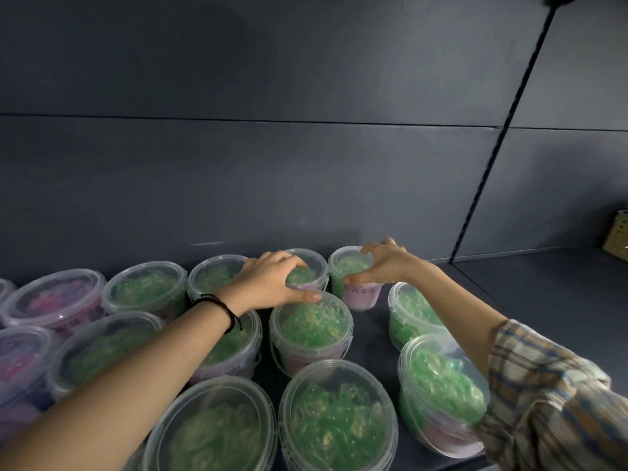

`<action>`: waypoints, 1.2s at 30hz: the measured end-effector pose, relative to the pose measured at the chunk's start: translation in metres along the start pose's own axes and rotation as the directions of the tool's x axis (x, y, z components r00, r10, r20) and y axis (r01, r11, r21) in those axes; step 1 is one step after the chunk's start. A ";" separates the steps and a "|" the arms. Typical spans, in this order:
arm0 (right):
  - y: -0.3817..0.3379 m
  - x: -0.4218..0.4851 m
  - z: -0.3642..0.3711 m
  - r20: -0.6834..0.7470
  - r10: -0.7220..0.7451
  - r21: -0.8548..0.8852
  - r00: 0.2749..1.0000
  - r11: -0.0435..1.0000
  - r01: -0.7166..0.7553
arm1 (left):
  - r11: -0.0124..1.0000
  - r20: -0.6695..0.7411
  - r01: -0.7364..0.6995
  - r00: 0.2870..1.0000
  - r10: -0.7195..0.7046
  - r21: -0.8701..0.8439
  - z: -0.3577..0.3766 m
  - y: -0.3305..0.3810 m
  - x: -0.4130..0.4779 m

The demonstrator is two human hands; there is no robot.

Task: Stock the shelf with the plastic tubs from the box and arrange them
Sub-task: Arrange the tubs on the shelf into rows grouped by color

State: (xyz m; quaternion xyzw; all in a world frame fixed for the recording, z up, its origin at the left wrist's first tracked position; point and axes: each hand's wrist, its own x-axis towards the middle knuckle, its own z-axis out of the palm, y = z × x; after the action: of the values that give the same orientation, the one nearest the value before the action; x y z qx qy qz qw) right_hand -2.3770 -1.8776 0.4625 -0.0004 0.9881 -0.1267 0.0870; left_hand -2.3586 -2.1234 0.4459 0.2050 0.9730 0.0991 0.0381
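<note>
Toward the middle of the frame, at the back of the dark shelf (543, 294), gripping the lid of a green-filled tub (314, 266) with the left hand (272, 283), fingers curling over the top and thumb lying along the near rim. Just to its right, pinching the neighbouring tub (350, 265) with the right hand (384, 263), thumb pressing on the near rim above a pink label (362, 295). Reaching over other lidded tubs (311, 324) filling the lower half of the frame, green mostly, with pink tubs (57, 297) at far left.

Dark grey back panel (272, 181) in matt finish, horizontal seam (238, 120) across its upper part, black slotted upright (492, 158) running slantwise at right, dark shelf (543, 300) beyond it, pale woven basket (618, 236) at far right edge, lighting dim, faint sheen on panel.
</note>
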 end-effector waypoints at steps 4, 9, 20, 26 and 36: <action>0.004 -0.003 -0.004 0.074 -0.029 0.064 0.997 0.998 0.025 | 0.999 -0.067 -0.017 0.998 0.020 0.040 -0.001 0.006 -0.006; 0.040 -0.036 -0.018 0.129 -0.118 0.149 0.985 0.984 0.098 | 0.991 -0.151 -0.128 0.981 0.122 -0.032 -0.007 0.040 -0.036; 0.101 -0.102 -0.027 0.226 -0.156 0.070 0.962 0.987 0.143 | 0.984 0.138 -0.081 0.989 0.060 0.157 0.007 0.104 -0.116; 0.059 -0.099 -0.012 0.119 -0.083 0.124 0.989 0.990 0.068 | 0.984 0.117 0.054 0.990 -0.075 0.172 0.012 0.093 -0.140; 0.015 -0.112 0.007 0.048 -0.016 0.007 0.999 1.000 0.016 | 0.985 0.082 0.091 0.991 -0.104 0.146 0.023 0.087 -0.146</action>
State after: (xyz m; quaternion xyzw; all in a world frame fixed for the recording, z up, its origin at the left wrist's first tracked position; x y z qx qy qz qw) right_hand -2.2650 -1.8629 0.4712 -0.0112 0.9852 -0.1308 0.1097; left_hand -2.1885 -2.1004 0.4461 0.1636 0.9837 0.0185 0.0717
